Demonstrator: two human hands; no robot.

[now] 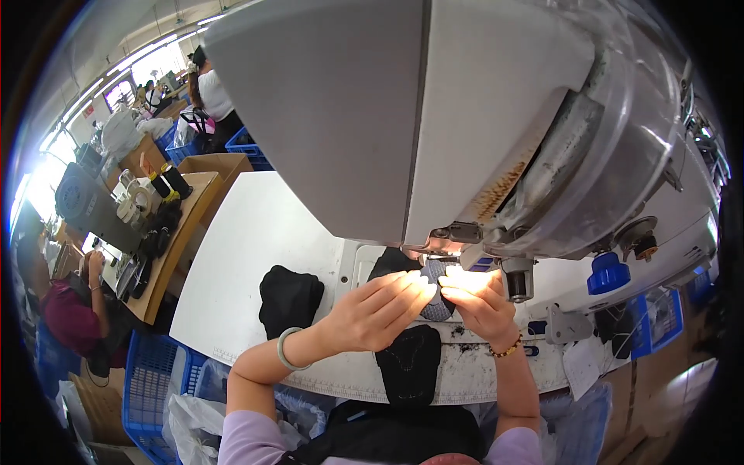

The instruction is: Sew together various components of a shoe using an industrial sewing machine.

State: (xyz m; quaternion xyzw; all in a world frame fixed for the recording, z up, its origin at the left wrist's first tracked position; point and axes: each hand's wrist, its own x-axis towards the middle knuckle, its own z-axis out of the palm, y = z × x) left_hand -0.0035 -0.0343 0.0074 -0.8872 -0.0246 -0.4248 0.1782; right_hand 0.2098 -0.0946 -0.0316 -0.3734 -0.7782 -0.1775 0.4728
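Note:
Under the head of a large sewing machine, a grey textured fabric piece joined with or lying by black fabric sits at the needle area. My left hand, fingers pressed together, grips its left side. From the right, my right hand pinches the same piece, with its fingertips washed out by the machine's lamp. The needle itself is hidden. One black fabric piece lies at the table's front edge, just below my hands, and a stack of black pieces lies to the left.
The white table curves around me. A blue knob hangs at the machine's right. Blue crates stand left, another right. At the left, a person sits by another machine; thread cones stand there.

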